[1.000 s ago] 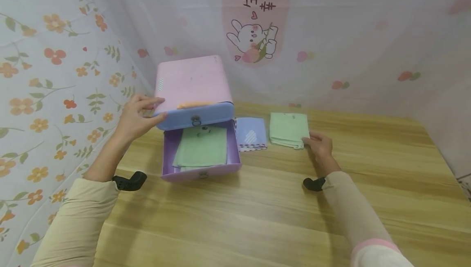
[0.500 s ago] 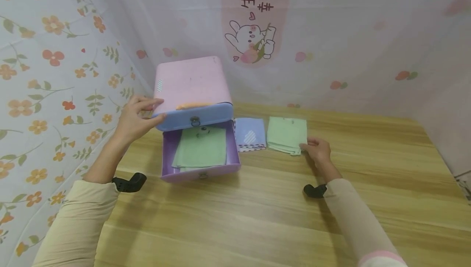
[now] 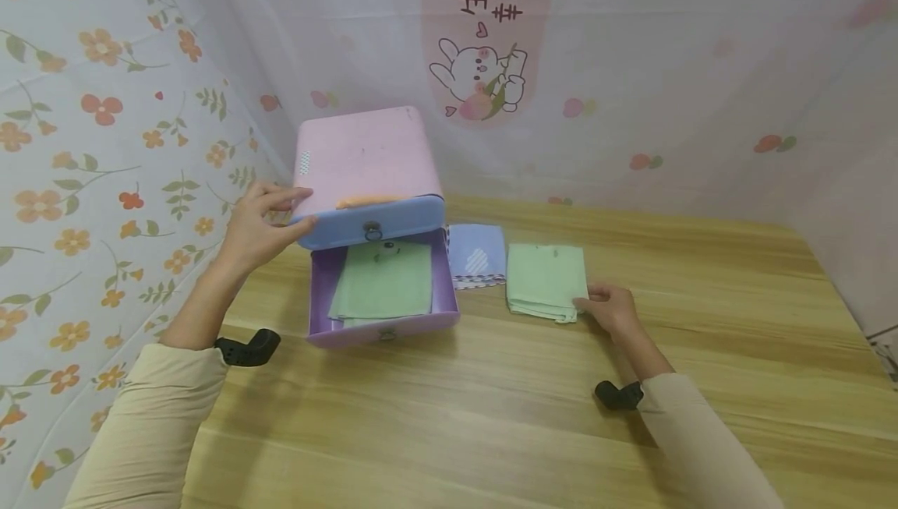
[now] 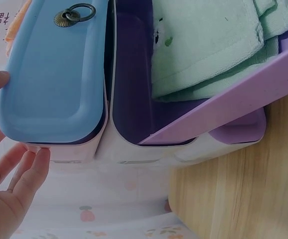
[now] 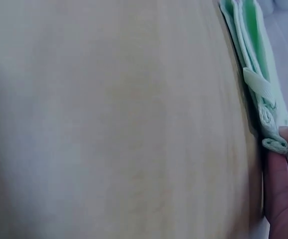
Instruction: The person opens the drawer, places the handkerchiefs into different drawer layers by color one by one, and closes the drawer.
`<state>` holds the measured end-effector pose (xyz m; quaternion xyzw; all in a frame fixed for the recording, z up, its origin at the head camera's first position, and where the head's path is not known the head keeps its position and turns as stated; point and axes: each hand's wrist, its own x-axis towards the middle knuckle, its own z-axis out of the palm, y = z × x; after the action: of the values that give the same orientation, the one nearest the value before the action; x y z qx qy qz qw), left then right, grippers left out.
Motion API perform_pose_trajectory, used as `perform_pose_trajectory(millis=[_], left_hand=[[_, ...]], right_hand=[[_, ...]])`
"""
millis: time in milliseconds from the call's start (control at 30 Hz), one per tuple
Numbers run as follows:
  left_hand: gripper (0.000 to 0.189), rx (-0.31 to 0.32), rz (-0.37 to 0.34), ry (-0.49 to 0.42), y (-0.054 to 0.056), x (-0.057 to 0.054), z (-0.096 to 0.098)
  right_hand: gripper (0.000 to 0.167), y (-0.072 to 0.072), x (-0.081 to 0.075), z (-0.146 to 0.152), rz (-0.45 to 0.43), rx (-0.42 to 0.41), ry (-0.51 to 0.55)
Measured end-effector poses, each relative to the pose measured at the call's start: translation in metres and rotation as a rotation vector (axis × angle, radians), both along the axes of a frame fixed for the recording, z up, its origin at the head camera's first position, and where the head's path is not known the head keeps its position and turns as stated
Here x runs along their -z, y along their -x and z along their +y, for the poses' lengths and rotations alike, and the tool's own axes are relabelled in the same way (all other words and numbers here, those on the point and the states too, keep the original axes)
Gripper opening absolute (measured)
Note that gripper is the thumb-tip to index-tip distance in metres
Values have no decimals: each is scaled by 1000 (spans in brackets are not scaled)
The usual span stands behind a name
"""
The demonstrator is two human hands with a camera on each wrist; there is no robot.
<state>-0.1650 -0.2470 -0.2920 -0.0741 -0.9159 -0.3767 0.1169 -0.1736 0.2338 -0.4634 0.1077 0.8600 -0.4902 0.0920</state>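
My left hand rests at the upper left corner of a small pink cabinet, its fingers spread over the top and the edge of the blue drawer. In the left wrist view, fingertips touch the cabinet's side. Below, the purple drawer is pulled out, with a folded green towel in it. To the right, my right hand pinches the near right corner of another folded green towel. The right wrist view shows the layered towel edge between thumb and finger.
A folded blue towel with a checked edge lies between the cabinet and the green towel. An orange handle lies along the cabinet top's front edge. Patterned cloth hangs behind the wooden table and at its left.
My right hand has drawn the green towel toward me over the table, from level with the blue towel to slightly nearer. The left hand and the drawers have stayed put.
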Motion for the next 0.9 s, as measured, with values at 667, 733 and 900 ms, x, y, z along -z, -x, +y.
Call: perform_pose_trajectory(millis=[667,733,900], left_hand=[[42,-6,-8,-9,-5,0,-1],[42,-3,-3,-13,-4,0,0],[42,4,-1,-15,-2,0,1]], right_hand=[[48,-53,-2,-4,-13,-128,37],[46,-57,-2,-4,-2,-133,38],[48,-67,-3,-4,-4,-143,51]])
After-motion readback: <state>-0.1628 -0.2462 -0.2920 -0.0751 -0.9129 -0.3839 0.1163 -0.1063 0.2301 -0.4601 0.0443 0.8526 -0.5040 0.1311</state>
